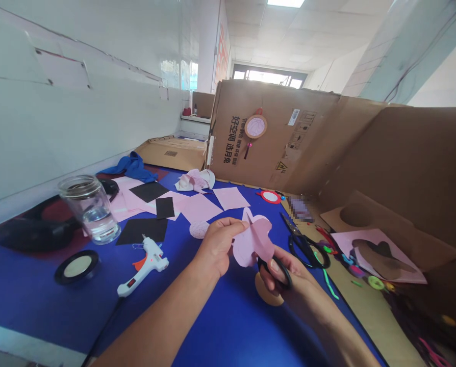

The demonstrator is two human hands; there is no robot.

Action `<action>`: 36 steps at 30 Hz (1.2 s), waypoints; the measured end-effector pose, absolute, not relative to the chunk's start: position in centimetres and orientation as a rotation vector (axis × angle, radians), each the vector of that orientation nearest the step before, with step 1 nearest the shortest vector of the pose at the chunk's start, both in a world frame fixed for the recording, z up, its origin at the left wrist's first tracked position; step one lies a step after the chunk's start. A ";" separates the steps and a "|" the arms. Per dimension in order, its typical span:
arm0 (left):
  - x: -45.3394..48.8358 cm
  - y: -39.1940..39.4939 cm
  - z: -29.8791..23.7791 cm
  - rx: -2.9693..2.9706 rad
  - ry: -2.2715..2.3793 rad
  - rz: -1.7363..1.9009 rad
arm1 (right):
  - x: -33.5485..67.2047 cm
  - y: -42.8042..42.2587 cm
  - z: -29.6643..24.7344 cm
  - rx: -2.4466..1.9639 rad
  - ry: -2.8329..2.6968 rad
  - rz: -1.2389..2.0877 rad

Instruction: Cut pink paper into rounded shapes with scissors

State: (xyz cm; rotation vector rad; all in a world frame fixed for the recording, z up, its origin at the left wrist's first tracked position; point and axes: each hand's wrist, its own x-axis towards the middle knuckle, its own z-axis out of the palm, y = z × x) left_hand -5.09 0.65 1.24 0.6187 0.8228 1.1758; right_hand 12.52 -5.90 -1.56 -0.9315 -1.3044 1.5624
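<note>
Left hand: thumb and fingers pinched together on the left edge of the pink paper cutout.
Right hand: fingers wrapped around black handles of the held scissors, just below the cutout's right side.
Scissor blades: mostly hidden behind paper; can't tell how far apart.
Pink cutout: in the air between both hands, above the blue tabletop; rounded lobes, part folded up.
Below right hand: tan disc, partly covered by the hand.
Beside left hand: patterned round piece, on the tabletop.
Right of hands: second scissors, lying down, black handles; blurred phone beyond; pink sheet with a hole farther right.
Left side: white glue gun, on its side, orange trigger; black tape roll, flat; glass jar, upright, some clear liquid inside.
Behind left hand: black paper square, overlapping pink sheets; single pink sheet near a crumpled paper pile.
Back: cardboard box, standing; round ornament against its face; red-rimmed round piece on the tabletop in front.
Far left: blue cloth, bunched near wall.
</note>
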 end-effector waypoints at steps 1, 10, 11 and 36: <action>-5.1 0.7 1.2 0.620 0.821 1.177 | 12.5 -5.9 -1.6 -0.927 -1.302 1.565; -5.5 0.7 1.7 0.639 0.844 1.131 | 12.6 -6.2 -1.6 -0.884 -1.327 1.600; -5.5 0.7 1.8 0.638 0.847 1.126 | 12.6 -6.2 -1.6 -0.886 -1.333 1.595; -4.9 0.5 1.4 0.587 0.897 1.219 | 12.0 -6.4 -1.7 -0.906 -1.210 1.629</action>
